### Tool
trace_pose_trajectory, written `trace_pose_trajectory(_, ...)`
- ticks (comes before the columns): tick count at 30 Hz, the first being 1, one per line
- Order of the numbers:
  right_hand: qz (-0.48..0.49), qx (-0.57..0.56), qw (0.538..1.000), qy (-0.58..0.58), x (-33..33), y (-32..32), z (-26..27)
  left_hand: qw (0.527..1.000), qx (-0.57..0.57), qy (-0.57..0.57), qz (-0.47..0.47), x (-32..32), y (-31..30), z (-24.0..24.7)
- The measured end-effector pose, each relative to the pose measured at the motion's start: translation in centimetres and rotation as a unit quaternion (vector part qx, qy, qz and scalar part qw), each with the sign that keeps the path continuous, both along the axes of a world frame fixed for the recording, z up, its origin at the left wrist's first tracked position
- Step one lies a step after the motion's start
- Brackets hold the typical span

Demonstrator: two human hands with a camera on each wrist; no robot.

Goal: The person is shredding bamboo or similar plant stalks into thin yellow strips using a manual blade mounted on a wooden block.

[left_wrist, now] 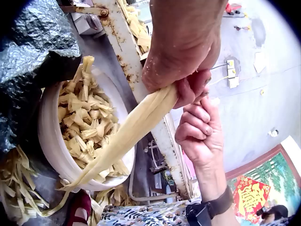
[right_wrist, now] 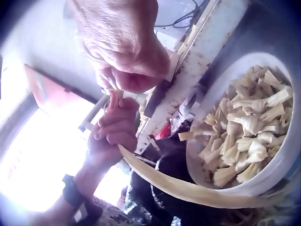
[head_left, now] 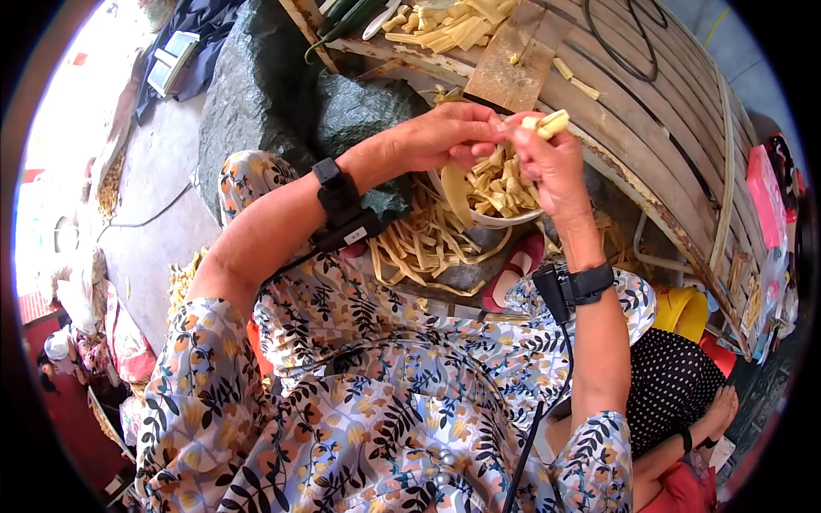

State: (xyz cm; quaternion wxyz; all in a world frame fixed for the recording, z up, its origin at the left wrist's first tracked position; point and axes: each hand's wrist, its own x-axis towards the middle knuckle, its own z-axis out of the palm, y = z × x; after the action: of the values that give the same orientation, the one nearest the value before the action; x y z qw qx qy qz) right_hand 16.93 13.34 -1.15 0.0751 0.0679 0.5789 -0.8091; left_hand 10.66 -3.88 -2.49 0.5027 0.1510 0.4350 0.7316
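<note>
My left hand (head_left: 446,135) pinches a long, pale yellow strip (left_wrist: 136,127) that looks like dried plant or bean-curd material. Its free end trails down across a white bucket (left_wrist: 49,134) in the left wrist view. My right hand (head_left: 554,167) grips a short folded yellow piece (head_left: 547,125), whose ends poke out above the forefinger. The two hands meet fingertip to fingertip over the bucket; curled fingers hide whether piece and strip join. Inside the bucket lie many knotted yellow pieces (right_wrist: 254,122), like those the size of a finger.
Loose yellow strips (head_left: 423,239) are heaped left of the bucket, beside dark plastic sheeting (head_left: 363,107). Beyond it stands a slatted wooden bench (head_left: 633,128) with a rusty metal edge, carrying a small board (head_left: 509,73) and more yellow pieces (head_left: 466,30). Another person's arm (head_left: 684,445) shows at right.
</note>
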Motion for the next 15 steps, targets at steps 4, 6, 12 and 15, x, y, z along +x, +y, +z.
trace_pose_trajectory(4, -0.021, -0.020, 0.999, -0.028, 0.2, 1.3, -0.4, 1.000, 0.015, -0.013, -0.010, -0.2, -0.4, 0.0)
trace_pose_trajectory(6, -0.041, 0.032, 0.998, -0.022, 0.2, 1.2, -0.4, 1.000, -0.001, -0.016, -0.001, 0.0, -0.4, -0.1)
trace_pose_trajectory(12, -0.095, 0.253, 0.961, 0.058, -0.2, 2.7, -0.3, 0.999, -0.028, -0.019, -0.016, -0.6, -1.1, -0.2)
trace_pose_trajectory(15, -0.080, 0.246, 0.966, 0.030, -0.3, 3.4, 0.4, 0.999, -0.046, -0.014, -0.007, -0.4, -1.1, -0.1)
